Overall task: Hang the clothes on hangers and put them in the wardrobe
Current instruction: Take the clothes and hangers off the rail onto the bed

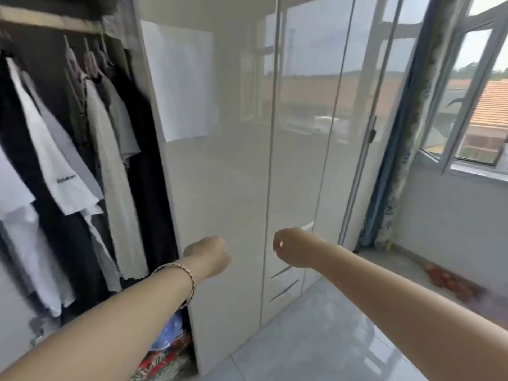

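Head view: our left hand [209, 254] and right hand [294, 247] reach toward the closed wardrobe door [233, 174], fingers folded out of sight, so we cannot tell their grip. Left of the left hand, clothes [110, 160] hang on hangers [90, 61] inside the open wardrobe section [35, 42].

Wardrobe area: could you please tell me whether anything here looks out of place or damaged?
Two things: crumpled patterned cloth lies bundled at the foot of the wardrobe instead of hanging, and blurred reddish bits lie scattered by the wall below the window. Nothing looks plainly damaged.
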A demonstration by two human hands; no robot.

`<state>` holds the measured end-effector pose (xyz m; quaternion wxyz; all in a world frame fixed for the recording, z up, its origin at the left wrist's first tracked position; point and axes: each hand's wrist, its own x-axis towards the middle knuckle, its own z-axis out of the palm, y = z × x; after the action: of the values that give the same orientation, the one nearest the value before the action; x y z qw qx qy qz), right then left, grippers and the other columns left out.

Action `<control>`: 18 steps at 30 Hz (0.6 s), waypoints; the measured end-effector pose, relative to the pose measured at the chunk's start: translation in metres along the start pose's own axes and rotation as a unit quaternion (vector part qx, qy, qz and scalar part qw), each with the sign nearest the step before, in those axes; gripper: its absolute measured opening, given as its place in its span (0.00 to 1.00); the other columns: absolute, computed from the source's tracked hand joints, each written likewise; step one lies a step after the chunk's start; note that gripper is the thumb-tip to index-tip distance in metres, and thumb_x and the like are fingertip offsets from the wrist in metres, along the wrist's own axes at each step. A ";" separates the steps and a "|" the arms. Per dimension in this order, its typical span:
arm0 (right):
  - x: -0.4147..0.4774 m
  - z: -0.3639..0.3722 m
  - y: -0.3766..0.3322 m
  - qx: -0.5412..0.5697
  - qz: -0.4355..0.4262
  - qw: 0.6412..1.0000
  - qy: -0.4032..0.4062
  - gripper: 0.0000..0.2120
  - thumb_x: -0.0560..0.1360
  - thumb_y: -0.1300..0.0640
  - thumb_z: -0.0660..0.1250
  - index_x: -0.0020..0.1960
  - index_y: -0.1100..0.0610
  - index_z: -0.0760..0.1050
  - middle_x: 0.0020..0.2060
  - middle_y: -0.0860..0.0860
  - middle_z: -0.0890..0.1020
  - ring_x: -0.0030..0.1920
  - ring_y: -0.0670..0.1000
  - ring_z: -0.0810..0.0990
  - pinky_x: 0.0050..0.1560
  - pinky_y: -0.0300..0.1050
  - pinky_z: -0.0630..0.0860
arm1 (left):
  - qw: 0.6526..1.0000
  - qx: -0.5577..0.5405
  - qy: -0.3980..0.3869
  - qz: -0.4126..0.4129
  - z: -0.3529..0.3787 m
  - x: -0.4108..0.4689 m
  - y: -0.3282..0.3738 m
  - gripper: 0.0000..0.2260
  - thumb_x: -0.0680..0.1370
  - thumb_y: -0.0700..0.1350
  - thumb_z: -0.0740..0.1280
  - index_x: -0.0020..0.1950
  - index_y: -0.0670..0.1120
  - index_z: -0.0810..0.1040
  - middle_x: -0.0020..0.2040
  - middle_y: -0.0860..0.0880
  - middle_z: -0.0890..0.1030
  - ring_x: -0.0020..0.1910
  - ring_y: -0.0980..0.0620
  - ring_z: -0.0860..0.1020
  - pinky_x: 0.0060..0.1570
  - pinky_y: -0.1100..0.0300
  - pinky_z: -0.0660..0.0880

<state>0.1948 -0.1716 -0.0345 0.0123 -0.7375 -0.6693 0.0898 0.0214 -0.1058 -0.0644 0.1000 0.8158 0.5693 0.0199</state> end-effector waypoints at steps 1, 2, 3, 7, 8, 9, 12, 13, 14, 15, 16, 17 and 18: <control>0.019 -0.007 -0.020 0.004 -0.021 1.000 0.015 0.14 0.77 0.58 0.56 0.59 0.53 0.74 0.60 0.53 0.76 0.58 0.56 0.76 0.56 0.47 0.73 | 1.000 -0.004 0.011 -0.024 -0.012 0.005 -0.026 0.09 0.77 0.42 0.55 0.50 0.46 0.74 0.49 0.48 0.78 0.45 0.46 0.73 0.45 0.60 0.68; 0.038 -0.014 -0.040 0.009 -0.040 0.999 0.023 0.13 0.77 0.58 0.56 0.58 0.52 0.75 0.59 0.52 0.77 0.58 0.56 0.77 0.54 0.46 0.73 | 0.999 -0.010 0.022 -0.048 -0.023 0.009 -0.051 0.08 0.77 0.42 0.55 0.48 0.46 0.74 0.45 0.49 0.76 0.42 0.48 0.72 0.40 0.61 0.68; 0.055 -0.021 -0.059 0.012 -0.062 0.998 0.027 0.13 0.77 0.58 0.56 0.58 0.51 0.75 0.58 0.52 0.77 0.57 0.56 0.77 0.53 0.44 0.73 | 0.997 -0.017 0.034 -0.072 -0.033 0.012 -0.075 0.06 0.78 0.43 0.56 0.45 0.46 0.72 0.40 0.51 0.74 0.38 0.50 0.71 0.36 0.61 0.66; 0.115 -0.049 -0.133 0.016 -0.165 0.986 0.028 0.13 0.77 0.59 0.56 0.58 0.55 0.75 0.58 0.53 0.77 0.57 0.56 0.76 0.54 0.44 0.73 | 0.985 -0.026 0.071 -0.157 -0.067 0.021 -0.154 0.13 0.76 0.42 0.56 0.32 0.47 0.60 0.30 0.51 0.63 0.28 0.52 0.62 0.30 0.60 0.60; 0.128 -0.057 -0.149 0.023 -0.186 0.982 0.030 0.13 0.78 0.59 0.56 0.58 0.56 0.75 0.57 0.53 0.78 0.56 0.56 0.76 0.55 0.45 0.74 | 0.982 -0.025 0.080 -0.171 -0.075 0.023 -0.170 0.14 0.76 0.42 0.56 0.31 0.47 0.58 0.30 0.51 0.63 0.29 0.52 0.62 0.31 0.60 0.60; 0.141 -0.063 -0.164 0.031 -0.203 0.978 0.031 0.13 0.78 0.59 0.55 0.57 0.57 0.76 0.55 0.53 0.78 0.54 0.55 0.77 0.55 0.46 0.75 | 0.978 -0.023 0.090 -0.187 -0.082 0.025 -0.183 0.14 0.77 0.42 0.56 0.31 0.47 0.58 0.31 0.51 0.63 0.30 0.52 0.63 0.34 0.59 0.61; 0.177 -0.081 -0.203 0.063 -0.248 0.966 0.045 0.11 0.77 0.61 0.56 0.51 0.57 0.76 0.47 0.51 0.79 0.49 0.55 0.78 0.54 0.51 0.78 | 0.963 -0.029 0.131 -0.236 -0.105 0.032 -0.215 0.13 0.78 0.44 0.55 0.33 0.47 0.61 0.34 0.52 0.65 0.38 0.50 0.68 0.39 0.59 0.64; 0.189 -0.088 -0.216 0.067 -0.264 0.961 0.051 0.11 0.76 0.62 0.55 0.52 0.58 0.76 0.48 0.51 0.79 0.49 0.55 0.79 0.53 0.50 0.78 | 0.956 -0.037 0.149 -0.251 -0.113 0.036 -0.224 0.12 0.78 0.43 0.55 0.34 0.46 0.63 0.34 0.51 0.66 0.39 0.49 0.68 0.40 0.59 0.64; 0.200 -0.097 -0.229 0.061 -0.278 0.957 0.058 0.12 0.76 0.61 0.55 0.53 0.59 0.76 0.50 0.53 0.80 0.50 0.55 0.79 0.52 0.49 0.78 | 0.949 -0.044 0.164 -0.265 -0.122 0.038 -0.233 0.10 0.78 0.43 0.55 0.37 0.43 0.68 0.35 0.50 0.66 0.39 0.49 0.68 0.41 0.59 0.64; 0.209 -0.106 -0.243 0.053 -0.289 0.953 0.067 0.13 0.77 0.61 0.56 0.55 0.60 0.77 0.52 0.54 0.80 0.52 0.56 0.79 0.53 0.48 0.78 | 0.943 -0.047 0.177 -0.278 -0.132 0.041 -0.240 0.09 0.77 0.42 0.55 0.41 0.41 0.71 0.36 0.50 0.67 0.39 0.50 0.68 0.41 0.59 0.63; 0.219 -0.116 -0.257 0.047 -0.300 0.950 0.073 0.13 0.77 0.60 0.56 0.56 0.59 0.77 0.54 0.55 0.80 0.53 0.56 0.78 0.54 0.48 0.77 | 0.938 -0.048 0.186 -0.290 -0.141 0.043 -0.248 0.08 0.77 0.42 0.55 0.42 0.41 0.71 0.36 0.50 0.67 0.38 0.50 0.68 0.39 0.60 0.64; 0.228 -0.127 -0.270 0.046 -0.307 0.947 0.083 0.13 0.78 0.60 0.56 0.57 0.59 0.76 0.54 0.56 0.79 0.53 0.56 0.78 0.55 0.47 0.75 | 0.933 -0.047 0.195 -0.299 -0.150 0.047 -0.256 0.08 0.77 0.42 0.55 0.40 0.44 0.69 0.35 0.51 0.67 0.36 0.52 0.68 0.37 0.61 0.63; 0.237 -0.138 -0.282 0.051 -0.314 0.943 0.098 0.13 0.78 0.59 0.57 0.58 0.60 0.76 0.53 0.57 0.79 0.51 0.56 0.77 0.54 0.47 0.75 | 0.929 -0.047 0.202 -0.307 -0.157 0.051 -0.265 0.09 0.77 0.42 0.55 0.37 0.46 0.66 0.34 0.52 0.67 0.34 0.53 0.67 0.34 0.61 0.63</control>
<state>-0.0420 0.1063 0.1125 0.1429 -0.4931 -0.8571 0.0421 -0.2288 0.0518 0.0358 0.0220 0.5739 0.7987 0.1792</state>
